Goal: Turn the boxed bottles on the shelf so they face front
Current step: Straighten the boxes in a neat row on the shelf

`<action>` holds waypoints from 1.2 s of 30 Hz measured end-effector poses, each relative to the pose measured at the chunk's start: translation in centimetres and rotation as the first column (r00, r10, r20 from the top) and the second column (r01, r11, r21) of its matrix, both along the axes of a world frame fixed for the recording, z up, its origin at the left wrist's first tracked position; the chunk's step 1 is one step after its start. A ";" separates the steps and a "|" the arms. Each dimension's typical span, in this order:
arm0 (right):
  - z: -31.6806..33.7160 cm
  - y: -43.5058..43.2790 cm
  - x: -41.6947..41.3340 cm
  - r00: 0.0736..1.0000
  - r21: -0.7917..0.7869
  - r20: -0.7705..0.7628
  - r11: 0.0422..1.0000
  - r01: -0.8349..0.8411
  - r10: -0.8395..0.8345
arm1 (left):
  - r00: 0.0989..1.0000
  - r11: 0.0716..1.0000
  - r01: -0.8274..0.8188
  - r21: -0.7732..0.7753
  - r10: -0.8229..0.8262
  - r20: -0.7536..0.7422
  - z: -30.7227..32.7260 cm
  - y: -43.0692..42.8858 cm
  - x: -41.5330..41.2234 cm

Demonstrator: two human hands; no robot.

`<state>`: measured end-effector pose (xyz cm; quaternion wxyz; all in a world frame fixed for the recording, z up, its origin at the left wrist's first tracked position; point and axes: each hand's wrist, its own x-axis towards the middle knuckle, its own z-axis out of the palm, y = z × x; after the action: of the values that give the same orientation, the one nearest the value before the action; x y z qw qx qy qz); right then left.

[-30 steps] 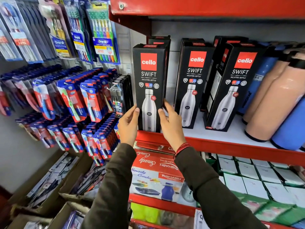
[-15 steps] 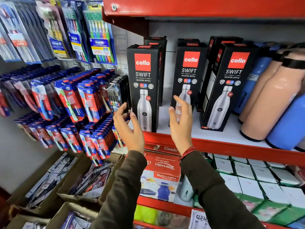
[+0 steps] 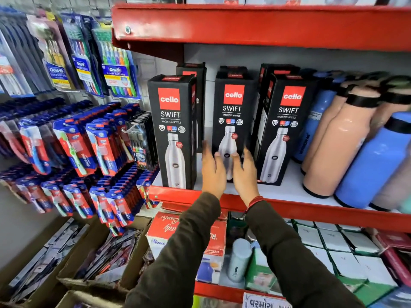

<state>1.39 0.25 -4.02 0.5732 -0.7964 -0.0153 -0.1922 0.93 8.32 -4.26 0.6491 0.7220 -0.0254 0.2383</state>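
Three black boxed bottles stand upright in the front row of the red shelf (image 3: 178, 194). The left box (image 3: 172, 130) and the middle box (image 3: 232, 112) face front; the right box (image 3: 287, 130) is angled slightly, showing its left side. More black boxes stand behind them. My left hand (image 3: 212, 172) and my right hand (image 3: 244, 172) are raised side by side in front of the lower part of the middle box, fingers apart, holding nothing. Whether the fingertips touch the box I cannot tell.
Peach bottles (image 3: 333, 138) and blue bottles (image 3: 373, 161) lean at the shelf's right. Packs of toothbrushes (image 3: 89, 138) hang on the wall to the left. A red shelf (image 3: 266, 25) sits overhead. Red and white boxes (image 3: 322, 241) fill the shelf below; cardboard cartons (image 3: 73, 258) sit lower left.
My hands let go of the left box and moved right, now in front of the middle box. The view has shifted closer and to the right.
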 end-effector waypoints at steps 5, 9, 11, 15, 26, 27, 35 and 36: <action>0.0 -1.4 0.5 0.999 -0.046 -0.022 0.998 0.035 -0.036 | 0.978 0.988 -0.031 -0.150 -0.001 -0.209 0.1 0.3 1.4; -0.1 -1.7 0.2 0.999 -0.004 -0.007 0.999 0.032 -0.032 | 0.977 0.984 -0.063 -0.170 0.026 -0.211 0.1 0.1 1.1; -0.1 -1.8 -0.2 1.000 0.015 0.000 1.000 0.026 -0.026 | 0.975 0.981 -0.082 -0.177 0.043 -0.216 0.1 0.0 0.7; -0.1 -2.1 -1.4 0.999 0.033 0.032 0.999 0.012 -0.013 | 0.974 0.981 -0.100 -0.165 0.063 -0.216 -0.3 0.2 -0.2; -0.7 -2.6 -4.7 0.998 0.008 0.054 1.000 -0.028 0.028 | 0.977 0.984 -0.113 -0.136 0.085 -0.195 -1.3 1.0 -3.8; -0.7 -2.6 -5.0 0.998 0.009 0.053 0.999 -0.031 0.031 | 0.978 0.985 -0.110 -0.130 0.084 -0.190 -1.4 1.0 -4.0; -0.5 -2.9 -6.5 0.998 0.002 0.049 0.999 -0.033 0.033 | 0.978 0.992 -0.092 -0.080 0.076 -0.192 -1.1 1.2 -5.3; -0.4 -2.9 -6.5 0.998 -0.001 0.047 0.999 -0.032 0.032 | 0.978 0.993 -0.093 -0.075 0.077 -0.194 -1.0 1.2 -5.3</action>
<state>-5.10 -2.61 -4.47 0.5756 -0.7914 -0.0415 -0.2015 -4.37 9.52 -5.29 0.6672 0.7143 0.0779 0.1963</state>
